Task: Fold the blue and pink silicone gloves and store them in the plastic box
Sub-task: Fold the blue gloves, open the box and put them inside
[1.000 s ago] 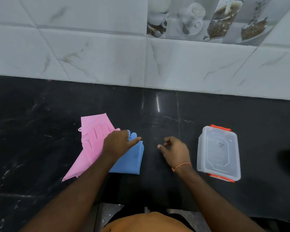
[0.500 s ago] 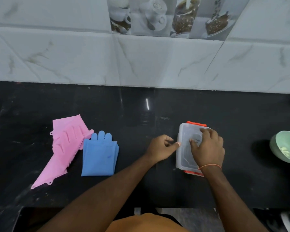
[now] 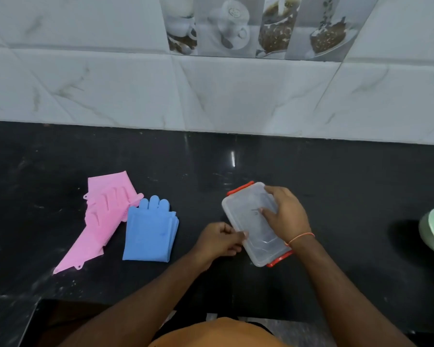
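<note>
Left hand point(image 3: 219, 240) quit folded blue glove point(image 3: 148, 236), pinched plastic box point(image 3: 246, 216) near rim; right hand point(image 3: 285, 214) gripped its top. Box skewed mid-counter point(image 3: 336, 186). Pink glove point(image 3: 103, 216) outside too; opening likely.

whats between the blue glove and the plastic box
In the head view, only the left hand, pinching the plastic box at its edge; otherwise bare black counter.
</note>
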Available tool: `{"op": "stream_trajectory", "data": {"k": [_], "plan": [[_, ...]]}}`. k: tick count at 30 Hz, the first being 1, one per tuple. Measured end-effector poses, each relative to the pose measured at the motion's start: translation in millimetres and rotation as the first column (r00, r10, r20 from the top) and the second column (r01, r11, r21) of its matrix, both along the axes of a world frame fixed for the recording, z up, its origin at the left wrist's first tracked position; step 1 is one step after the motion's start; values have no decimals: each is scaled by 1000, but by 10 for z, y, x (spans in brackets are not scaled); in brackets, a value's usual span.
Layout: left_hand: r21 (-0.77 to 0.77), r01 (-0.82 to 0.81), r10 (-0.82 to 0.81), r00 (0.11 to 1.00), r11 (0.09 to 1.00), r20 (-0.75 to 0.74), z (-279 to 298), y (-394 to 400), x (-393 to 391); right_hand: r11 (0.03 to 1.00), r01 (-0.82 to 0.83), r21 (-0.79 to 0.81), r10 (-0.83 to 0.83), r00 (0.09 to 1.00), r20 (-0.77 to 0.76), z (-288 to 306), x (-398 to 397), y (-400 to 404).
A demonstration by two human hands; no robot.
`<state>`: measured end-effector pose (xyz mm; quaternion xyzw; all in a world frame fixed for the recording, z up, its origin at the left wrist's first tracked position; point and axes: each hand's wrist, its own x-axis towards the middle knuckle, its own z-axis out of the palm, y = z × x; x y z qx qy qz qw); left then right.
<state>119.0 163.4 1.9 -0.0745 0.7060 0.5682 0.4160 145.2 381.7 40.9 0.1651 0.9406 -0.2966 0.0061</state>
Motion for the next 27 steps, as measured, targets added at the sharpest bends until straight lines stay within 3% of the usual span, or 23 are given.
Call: {"op": "stream_trajectory", "data": {"k": [11, 13, 15, 17, 18, 20, 22, 24, 27], "plan": [[21, -135, 134, 990, 991, 35, -7, -391, 518, 871, -463, -163, 481, 872, 91, 48, -645, -745], [7, -30, 30, 998, 1000, 58, 6, -420, 515, 844, -512, -161, 531, 840, 112, 76, -710, -795], [-8, 201, -199, 973, 979, 118, 69, -525, 443, 829, -539, -149, 556, 824, 111, 101, -728, -813], [11, 401, -397, 903, 916, 166, 162, -696, 315, 859, -493, -138, 504, 862, 57, 124, -685, -775], [-1, 423, -418, 897, 906, 144, 207, -784, 236, 891, -436, -123, 440, 898, 4, 144, -636, -725], [-115, 260, -263, 965, 959, -10, 310, -908, 82, 957, -288, -32, 279, 946, -167, 168, -469, -562], [-224, -92, 34, 967, 970, -252, 345, -990, -104, 993, -80, 91, 103, 952, -287, 150, -262, -381], [-265, -301, 152, 872, 916, -466, 343, -1019, -273, 984, 124, 129, -87, 960, -264, 73, -34, -245], [-497, -200, -119, 834, 844, -538, 324, -952, -318, 976, 209, 59, -208, 978, -23, -121, 245, -201]]}}
